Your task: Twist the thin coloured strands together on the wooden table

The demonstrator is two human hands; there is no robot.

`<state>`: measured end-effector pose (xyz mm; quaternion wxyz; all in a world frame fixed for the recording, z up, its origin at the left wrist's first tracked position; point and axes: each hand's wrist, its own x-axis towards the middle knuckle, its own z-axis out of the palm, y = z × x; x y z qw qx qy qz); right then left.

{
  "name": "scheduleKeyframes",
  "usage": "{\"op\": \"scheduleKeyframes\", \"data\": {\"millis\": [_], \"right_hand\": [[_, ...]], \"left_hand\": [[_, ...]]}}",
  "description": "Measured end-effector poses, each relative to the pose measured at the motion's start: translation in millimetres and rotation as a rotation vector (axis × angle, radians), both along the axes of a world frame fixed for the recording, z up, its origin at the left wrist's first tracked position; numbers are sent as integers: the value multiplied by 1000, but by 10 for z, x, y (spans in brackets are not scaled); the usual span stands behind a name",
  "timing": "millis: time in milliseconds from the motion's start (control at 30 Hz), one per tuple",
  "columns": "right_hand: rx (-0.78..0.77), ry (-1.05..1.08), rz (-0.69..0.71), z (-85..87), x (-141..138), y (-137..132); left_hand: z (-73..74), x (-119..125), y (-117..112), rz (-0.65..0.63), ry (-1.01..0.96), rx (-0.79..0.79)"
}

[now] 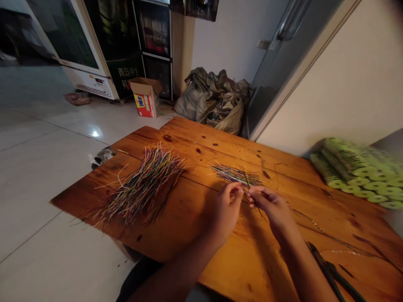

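My right hand [272,206] pinches a thin wire [247,175] between thumb and fingertips; its yellowish upper part stands up and its thin tail slants below the fingers. Close beside it, my left hand [227,212] has thumb and fingertips together; whether it grips the same wire is too small to make out. Just beyond both hands lies a small pile of cut coloured wires [231,173] on the wooden table [185,218]. A larger heap of multicoloured wires [146,182] spreads over the table's left part.
Dark-handled pliers [330,268] rest near my right forearm. A twisted wire strand [310,220] runs toward the right edge. Yellow-green rolls [362,172] are stacked at the right. Behind the table are full bags [217,100], an open carton [146,98] and a display fridge [85,79].
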<state>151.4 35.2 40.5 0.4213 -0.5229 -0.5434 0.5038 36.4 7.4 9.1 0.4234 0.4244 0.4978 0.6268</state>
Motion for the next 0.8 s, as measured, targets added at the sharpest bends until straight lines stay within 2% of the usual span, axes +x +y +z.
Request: {"op": "scheduleKeyframes", "data": {"millis": [133, 367, 633, 800], "right_hand": [[-32, 54, -12, -92, -89, -134], [5, 51, -9, -174, -81, -147], [66, -3, -55, -224, -55, -190], [-12, 74, -56, -257, -52, -212]], "left_hand": [[12, -50, 55, -18, -221, -38], [1, -52, 54, -55, -351, -21], [5, -3, 61, -18, -360, -45], [-30, -7, 84, 34, -333, -61]]}}
